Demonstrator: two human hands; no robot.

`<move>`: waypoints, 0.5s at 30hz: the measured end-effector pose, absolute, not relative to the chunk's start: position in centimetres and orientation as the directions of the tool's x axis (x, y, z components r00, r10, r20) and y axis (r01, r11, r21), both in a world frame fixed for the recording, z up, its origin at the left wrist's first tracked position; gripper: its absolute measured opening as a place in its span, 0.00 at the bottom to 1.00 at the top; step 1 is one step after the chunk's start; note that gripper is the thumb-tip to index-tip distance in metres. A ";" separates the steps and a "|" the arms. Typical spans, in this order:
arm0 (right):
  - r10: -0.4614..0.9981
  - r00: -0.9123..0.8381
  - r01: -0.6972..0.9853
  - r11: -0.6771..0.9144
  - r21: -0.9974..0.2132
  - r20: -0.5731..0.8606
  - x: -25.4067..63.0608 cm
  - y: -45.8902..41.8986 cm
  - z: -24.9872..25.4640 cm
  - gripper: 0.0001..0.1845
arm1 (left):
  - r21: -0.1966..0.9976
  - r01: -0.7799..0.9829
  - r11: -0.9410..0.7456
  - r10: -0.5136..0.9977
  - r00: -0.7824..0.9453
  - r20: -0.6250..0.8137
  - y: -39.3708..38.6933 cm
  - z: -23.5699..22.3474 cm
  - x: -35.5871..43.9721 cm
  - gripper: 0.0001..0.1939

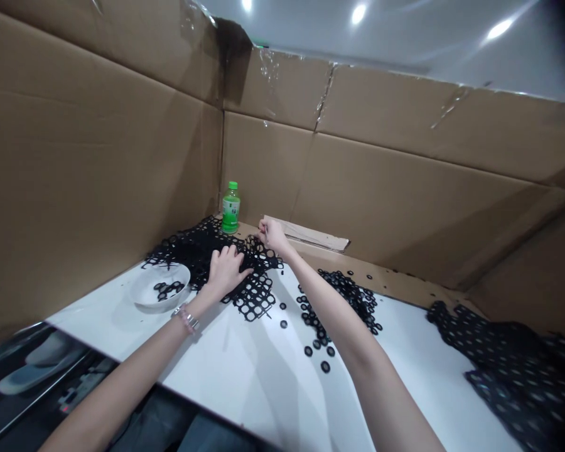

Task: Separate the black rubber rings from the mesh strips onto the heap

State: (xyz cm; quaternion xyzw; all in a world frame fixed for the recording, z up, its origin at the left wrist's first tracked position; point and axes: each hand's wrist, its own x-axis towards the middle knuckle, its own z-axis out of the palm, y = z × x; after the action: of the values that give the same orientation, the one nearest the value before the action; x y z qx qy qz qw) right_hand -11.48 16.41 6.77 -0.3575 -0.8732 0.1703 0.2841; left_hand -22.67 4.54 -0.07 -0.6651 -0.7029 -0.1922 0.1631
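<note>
A heap of black perforated rubber sheets (257,298), full of round holes, lies at the far left of the white table. My left hand (223,271) rests flat on this heap, fingers spread and thumb pointing right. Beyond it, my right hand (274,235) is closed at the heap's far right edge, pinching what looks like the black sheet; its fingertips are partly hidden. To the left of my left hand stands a white bowl (141,301) with several black rings (169,289) in it. Under and beside my right forearm is a pile of loose black rings (353,295).
A green-capped bottle (231,210) stands behind the heap near the corner. Cardboard walls (381,182) close in the back and left. A flat cardboard strip (311,235) leans at the back. More black perforated sheets (513,358) lie at the right. The table (226,370) has its front edge near me.
</note>
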 end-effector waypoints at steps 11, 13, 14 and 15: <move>0.732 -0.575 0.440 0.653 -0.616 0.366 -11.4 18.3 5.2 0.09 | 0.103 0.995 0.004 0.850 -0.058 0.524 5.5 0.4 -23.5 0.12; 0.764 -0.559 0.462 0.610 -0.644 0.322 -11.2 18.7 4.0 0.08 | 0.116 0.991 0.069 0.847 -0.120 0.518 5.2 -0.3 -24.3 0.12; 0.781 -0.549 0.477 0.585 -0.656 0.297 -11.0 18.8 3.3 0.07 | 0.117 0.987 0.110 0.844 -0.155 0.513 5.0 -0.7 -24.7 0.11; 0.799 -0.538 0.492 0.558 -0.668 0.270 -10.8 18.9 2.6 0.07 | 0.115 0.982 0.150 0.839 -0.189 0.510 4.7 -1.0 -25.0 0.10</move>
State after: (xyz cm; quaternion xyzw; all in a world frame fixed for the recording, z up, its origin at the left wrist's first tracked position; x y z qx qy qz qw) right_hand -10.82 18.95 2.63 -0.3865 -0.8350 0.2679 0.2858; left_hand -25.00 4.68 -0.98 -0.6151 -0.7401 -0.2155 0.1656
